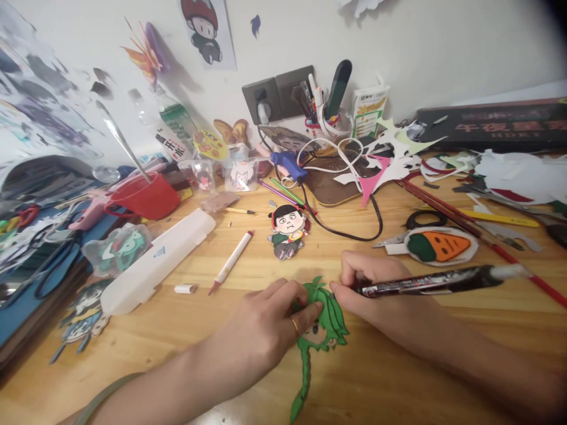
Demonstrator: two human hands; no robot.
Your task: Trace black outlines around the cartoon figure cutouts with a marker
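Note:
A green-haired paper cutout (332, 316) of a cartoon head with a long braid lies on the wooden desk. My left hand (277, 319), a ring on one finger, presses it down with bent fingers and hides part of its face. In my right hand (367, 283) is a black pen (425, 281), its barrel slanting up to the right. The pen's tip end is at the right edge of the green hair, mostly hidden by my fingers. Dark lines run through the hair. Just beyond sits a black-haired paper figure (287, 230).
An uncapped red marker (231, 262) and its cap (185, 288) lie left of centre, near a white pencil case (159, 260) and a red mug (146, 196). Scissors (425, 220), a carrot cutout (438, 246) and paper scraps (518, 174) lie right. A black cable (341, 235) loops behind.

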